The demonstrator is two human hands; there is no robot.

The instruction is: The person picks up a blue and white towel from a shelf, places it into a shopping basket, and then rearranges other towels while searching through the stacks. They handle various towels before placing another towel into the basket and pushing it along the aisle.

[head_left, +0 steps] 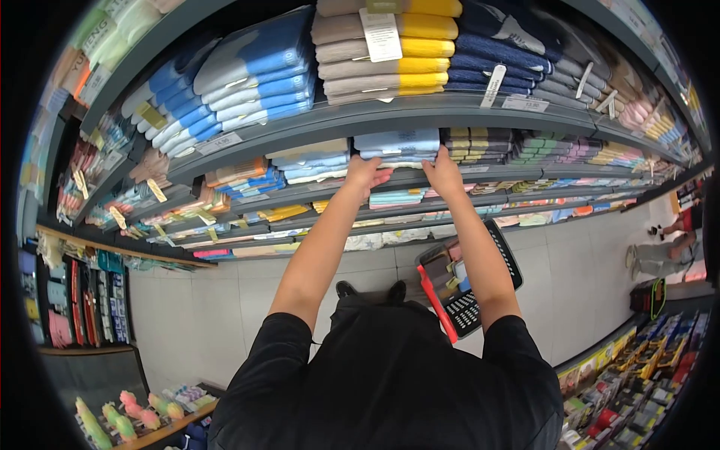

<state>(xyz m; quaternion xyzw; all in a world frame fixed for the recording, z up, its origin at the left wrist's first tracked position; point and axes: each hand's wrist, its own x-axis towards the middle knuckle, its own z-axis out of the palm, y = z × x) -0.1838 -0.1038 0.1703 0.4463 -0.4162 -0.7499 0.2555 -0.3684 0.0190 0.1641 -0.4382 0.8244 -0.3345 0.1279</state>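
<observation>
A stack of folded light blue towels (397, 141) sits on the middle shelf, between my two hands. My left hand (365, 172) is at the stack's front left corner. Its fingers are stretched out and apart, pointing right across the shelf's front edge, and its upper fingertips touch the towels. At the front right corner, my right hand (444, 174) has its thumb on the front and its fingers along the side, gripping the towel edges. Cream and pale blue towels (309, 160) lie left of the stack, and dark striped towels (478, 145) lie to its right.
Above hangs a shelf (465, 118) with grey-and-yellow towels (386, 52) and blue-and-white towels (259, 64). A black shopping basket (499, 259) with a red handle (436, 304) and items inside is below my right arm. People's legs (664, 255) show at far right. Cactus-shaped items (127, 412) stand lower left.
</observation>
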